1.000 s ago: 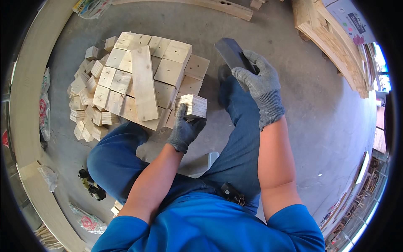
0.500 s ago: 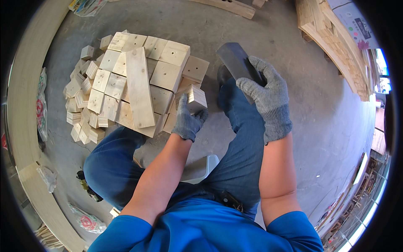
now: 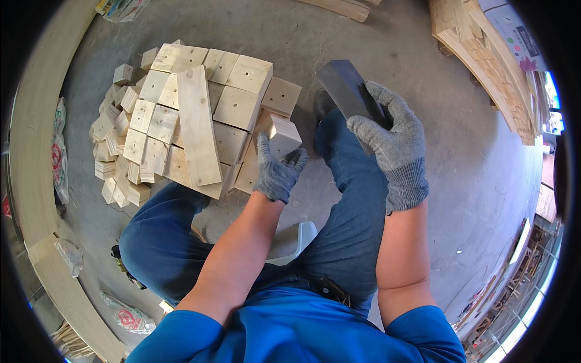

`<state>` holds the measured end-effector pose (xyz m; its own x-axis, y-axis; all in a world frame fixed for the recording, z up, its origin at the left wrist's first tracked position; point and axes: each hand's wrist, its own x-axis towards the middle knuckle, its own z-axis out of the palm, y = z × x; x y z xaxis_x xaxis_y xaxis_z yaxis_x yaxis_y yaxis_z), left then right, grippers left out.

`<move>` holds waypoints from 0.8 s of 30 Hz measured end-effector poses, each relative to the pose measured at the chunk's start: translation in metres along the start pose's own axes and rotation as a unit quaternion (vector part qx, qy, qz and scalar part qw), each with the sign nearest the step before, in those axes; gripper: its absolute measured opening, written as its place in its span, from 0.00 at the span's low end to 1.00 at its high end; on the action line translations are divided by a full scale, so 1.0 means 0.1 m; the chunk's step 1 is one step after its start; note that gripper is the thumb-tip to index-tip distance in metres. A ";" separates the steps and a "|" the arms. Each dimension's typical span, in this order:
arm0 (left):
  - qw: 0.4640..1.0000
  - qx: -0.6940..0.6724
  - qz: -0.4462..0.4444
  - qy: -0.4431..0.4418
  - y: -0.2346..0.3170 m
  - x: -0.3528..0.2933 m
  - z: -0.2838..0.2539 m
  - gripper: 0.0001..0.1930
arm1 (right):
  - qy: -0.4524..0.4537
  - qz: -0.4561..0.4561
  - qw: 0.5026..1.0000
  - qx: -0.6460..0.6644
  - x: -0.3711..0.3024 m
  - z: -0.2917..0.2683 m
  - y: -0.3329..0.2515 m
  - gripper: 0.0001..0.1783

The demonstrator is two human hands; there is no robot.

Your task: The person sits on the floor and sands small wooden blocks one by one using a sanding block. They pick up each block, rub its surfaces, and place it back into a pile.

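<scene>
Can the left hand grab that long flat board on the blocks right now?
Probably not yet: the left hand is full, holding a wooden block. The board is close by, and nothing lies on it.

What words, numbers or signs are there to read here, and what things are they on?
Pale box, upper right: dark printed patch, too small to read.
Left-edge bag: red and green print, too blurred to read.
Lower-left bag: red print, also too blurred.
Top-left bag: coloured print, too blurred.
Wooden block in the left hand, dark bar in the right hand: no writing that I can see.
</scene>
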<state>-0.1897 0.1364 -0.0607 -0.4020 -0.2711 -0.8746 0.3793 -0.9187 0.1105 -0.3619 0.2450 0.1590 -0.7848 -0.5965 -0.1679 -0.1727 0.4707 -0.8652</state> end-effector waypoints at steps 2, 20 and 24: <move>0.999 -0.025 -0.025 -0.006 0.04 -0.03 0.02 0.53 | 0.000 0.002 1.000 0.025 -0.01 0.02 0.04 0.37; 0.771 0.585 0.240 -0.073 0.11 0.02 -0.33 0.25 | -0.010 -0.025 0.999 -0.036 -0.03 0.00 0.01 0.38; 0.418 0.775 0.463 -0.104 0.17 -0.21 -0.19 0.35 | -0.009 -0.037 0.999 -0.020 -0.05 -0.02 0.04 0.38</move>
<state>-0.1587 0.1319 -0.0498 -0.8050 -0.5884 -0.0766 -0.4785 0.5674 0.6702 -0.3598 0.2514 0.1575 -0.7577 -0.6428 -0.1128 -0.2546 0.4503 -0.8558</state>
